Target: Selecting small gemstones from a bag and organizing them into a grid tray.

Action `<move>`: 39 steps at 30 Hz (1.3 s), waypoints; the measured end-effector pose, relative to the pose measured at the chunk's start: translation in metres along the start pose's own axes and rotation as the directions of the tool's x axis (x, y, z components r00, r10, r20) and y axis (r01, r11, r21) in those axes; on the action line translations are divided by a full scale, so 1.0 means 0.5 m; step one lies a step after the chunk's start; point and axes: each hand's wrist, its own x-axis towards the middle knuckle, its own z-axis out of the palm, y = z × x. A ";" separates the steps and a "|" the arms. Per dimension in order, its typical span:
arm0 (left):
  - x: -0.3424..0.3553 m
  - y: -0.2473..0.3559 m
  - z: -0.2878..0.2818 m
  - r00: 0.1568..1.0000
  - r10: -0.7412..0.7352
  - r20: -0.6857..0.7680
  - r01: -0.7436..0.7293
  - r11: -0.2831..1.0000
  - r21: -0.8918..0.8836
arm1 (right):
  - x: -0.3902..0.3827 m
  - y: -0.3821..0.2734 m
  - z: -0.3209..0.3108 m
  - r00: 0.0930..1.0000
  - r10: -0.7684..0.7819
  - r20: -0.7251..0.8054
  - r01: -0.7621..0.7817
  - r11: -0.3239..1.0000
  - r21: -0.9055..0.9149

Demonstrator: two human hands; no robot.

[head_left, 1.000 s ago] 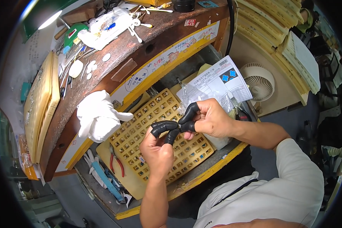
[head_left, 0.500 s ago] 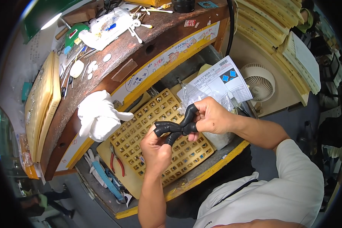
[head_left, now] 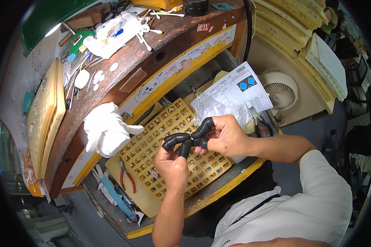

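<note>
At far left, upright cream trays [head_left: 43,119] at the end of a worn brown bench [head_left: 140,61], with a green lamp [head_left: 45,20] overhead. Along the bench top, thin metal tools [head_left: 70,88], crumpled white wrapping [head_left: 109,43], white discs [head_left: 114,66] and cotton swabs [head_left: 169,15]. Against the bench front, a bunched white cloth [head_left: 107,127]. Below, in a pulled-out drawer [head_left: 210,203] with a yellow rim, a blue tool [head_left: 117,197], red-handled pliers [head_left: 130,180] and a gridded yellow tray [head_left: 142,197] with small pieces in many compartments. Above that tray, left hand [head_left: 172,166] and right hand [head_left: 226,138] tip to tip in black finger covers [head_left: 175,140], both pinching at a tiny pale piece [head_left: 191,138]. Farther right, a printed sheet [head_left: 231,90] beside clear plastic [head_left: 243,113], then a round pale fan [head_left: 279,89] and stacked cream boards [head_left: 288,24]. Left forearm [head_left: 168,222] cut off by the lower edge; middle compartments covered by the hands; nearly all of the tiny pale piece hidden by fingertips, cannot tell its shape. Since half a second ago, a speck of it newly exposed between the fingertips, previously overlapped; at lower left, a dark-and-green shape gone from the floor [head_left: 84,210]; pliers and cloth lying as before.
</note>
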 end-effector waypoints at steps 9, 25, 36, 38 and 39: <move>0.010 0.017 -0.024 0.980 -0.065 0.190 0.059 0.998 0.036 | 0.031 -0.026 -0.057 0.943 0.209 0.260 -0.218 0.976 0.006; 0.008 -0.003 -0.006 0.999 -0.050 0.010 0.051 0.993 -0.104 | 0.024 -0.010 -0.036 0.982 0.020 0.187 -0.038 0.995 0.090; 0.001 -0.005 0.004 0.997 0.066 0.029 -0.066 0.998 -0.003 | 0.028 0.002 -0.043 0.993 0.035 0.114 -0.046 0.995 0.089; 0.001 -0.005 0.007 0.994 0.100 0.033 -0.101 0.994 0.038 | 0.028 0.009 -0.045 0.995 0.020 0.095 -0.031 0.992 0.121; 0.001 -0.006 0.007 0.994 0.099 0.034 -0.100 0.994 0.038 | 0.028 0.013 -0.046 0.995 0.013 0.103 -0.025 0.993 0.114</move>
